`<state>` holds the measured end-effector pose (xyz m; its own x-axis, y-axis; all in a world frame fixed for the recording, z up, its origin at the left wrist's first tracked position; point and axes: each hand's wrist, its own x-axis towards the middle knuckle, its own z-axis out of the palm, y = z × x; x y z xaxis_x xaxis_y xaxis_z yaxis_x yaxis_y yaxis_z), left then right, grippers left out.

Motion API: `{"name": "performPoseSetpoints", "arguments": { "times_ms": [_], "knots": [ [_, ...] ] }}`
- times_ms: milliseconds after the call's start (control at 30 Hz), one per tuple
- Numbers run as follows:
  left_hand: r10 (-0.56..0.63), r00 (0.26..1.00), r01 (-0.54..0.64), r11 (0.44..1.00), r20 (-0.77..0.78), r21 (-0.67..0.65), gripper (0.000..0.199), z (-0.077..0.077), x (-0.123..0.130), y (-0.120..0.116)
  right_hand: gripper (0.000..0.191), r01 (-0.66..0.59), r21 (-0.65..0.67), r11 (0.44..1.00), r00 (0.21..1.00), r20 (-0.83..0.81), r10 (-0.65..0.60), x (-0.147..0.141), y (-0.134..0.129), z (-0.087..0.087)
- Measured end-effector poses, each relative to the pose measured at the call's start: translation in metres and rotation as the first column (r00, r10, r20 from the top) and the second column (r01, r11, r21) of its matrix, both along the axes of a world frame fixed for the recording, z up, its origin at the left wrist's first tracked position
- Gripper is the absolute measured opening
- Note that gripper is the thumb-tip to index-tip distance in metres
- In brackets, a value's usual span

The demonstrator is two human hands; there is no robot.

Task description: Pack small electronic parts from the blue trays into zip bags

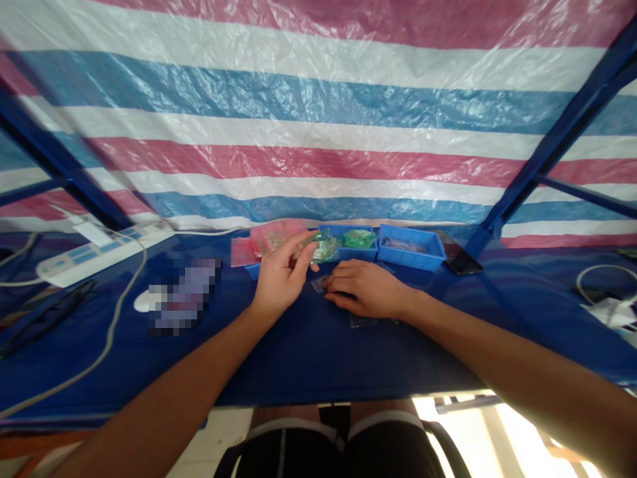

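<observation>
Clear plastic packets with green marks (326,245) are pinched between the thumb and fingers of my left hand (284,273), in front of the bins. To its right, my right hand (365,289) rests low over the blue table, fingers bent together around a small clear bag (319,284) whose contents are too small to make out. Another clear bag (363,321) lies partly under my right hand. Behind the hands stand a pink bin (279,234), a blue bin with green packets (359,240) and a blue bin with small clear bags (411,249).
A dark phone (464,260) lies right of the bins. On the left are a white power strip (104,253), a loose white cable (113,332), a white round object (149,300) and a blurred-out item. Blue metal posts and a striped sheet (318,159) stand behind.
</observation>
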<state>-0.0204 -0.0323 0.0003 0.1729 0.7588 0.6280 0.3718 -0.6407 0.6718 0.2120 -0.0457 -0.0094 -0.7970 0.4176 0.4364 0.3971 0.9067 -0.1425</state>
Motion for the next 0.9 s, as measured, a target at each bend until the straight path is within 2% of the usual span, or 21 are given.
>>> {"name": "performPoseSetpoints", "arguments": {
  "times_ms": [67, 133, 200, 267, 400, 433, 467, 533, 567, 600, 700, 800, 900],
  "knots": [
    [-0.013, 1.0, 0.012, 1.0, -0.008, -0.01, 0.042, 0.0, 0.0, -0.001, 0.032, 0.086, -0.033, 0.996, 0.992, -0.094, -0.089, 0.003, 0.0, 0.001],
    [-0.024, 0.999, 0.023, 1.0, -0.022, -0.021, 0.043, 0.0, 0.001, -0.002, 0.036, 0.175, -0.142, 0.974, 0.949, -0.24, -0.205, 0.007, -0.001, 0.002],
    [-0.039, 0.998, 0.038, 0.999, -0.053, -0.021, 0.043, 0.0, 0.001, -0.003, 0.036, 0.214, -0.271, 0.938, 0.883, -0.358, -0.304, 0.009, -0.003, 0.002],
    [-0.063, 0.993, 0.063, 0.998, -0.099, -0.001, 0.04, 0.0, 0.001, -0.003, 0.033, 0.18, -0.375, 0.909, 0.836, -0.429, -0.342, 0.011, -0.003, 0.0],
    [-0.142, 0.975, 0.149, 0.989, -0.17, 0.025, 0.035, -0.001, 0.003, -0.002, 0.026, -0.017, -0.524, 0.851, 0.781, -0.539, -0.316, 0.008, -0.004, -0.008],
    [-0.17, 0.969, 0.175, 0.985, -0.179, 0.011, 0.035, -0.002, 0.003, -0.002, 0.034, -0.042, -0.53, 0.847, 0.774, -0.554, -0.308, 0.008, -0.004, -0.009],
    [-0.194, 0.963, 0.196, 0.981, -0.186, -0.011, 0.036, -0.002, 0.004, -0.001, 0.05, -0.043, -0.518, 0.854, 0.767, -0.565, -0.304, 0.007, -0.004, -0.01],
    [-0.225, 0.955, 0.216, 0.974, -0.193, -0.067, 0.037, -0.001, 0.004, -0.002, 0.078, 0.005, -0.446, 0.895, 0.759, -0.581, -0.294, 0.008, -0.005, -0.01],
    [-0.23, 0.954, 0.216, 0.972, -0.194, -0.093, 0.038, 0.0, 0.005, -0.002, 0.081, 0.037, -0.392, 0.919, 0.768, -0.577, -0.277, 0.009, -0.005, -0.009],
    [-0.232, 0.953, 0.213, 0.97, -0.194, -0.113, 0.039, 0.0, 0.005, -0.003, 0.074, 0.067, -0.329, 0.942, 0.784, -0.567, -0.254, 0.01, -0.006, -0.007],
    [-0.283, 0.942, 0.256, 0.953, -0.182, -0.16, 0.045, 0.002, 0.006, -0.006, 0.035, 0.116, -0.181, 0.977, 0.812, -0.549, -0.199, 0.015, -0.005, -0.001],
    [-0.348, 0.928, 0.323, 0.929, -0.133, -0.18, 0.051, 0.002, 0.007, -0.006, 0.012, 0.163, -0.176, 0.971, 0.758, -0.607, -0.237, 0.02, -0.001, 0.005],
    [-0.297, 0.946, 0.28, 0.95, -0.13, -0.138, 0.047, -0.001, 0.005, -0.003, 0.003, 0.232, -0.178, 0.956, 0.707, -0.644, -0.291, 0.028, 0.007, 0.01]
  ]
}}
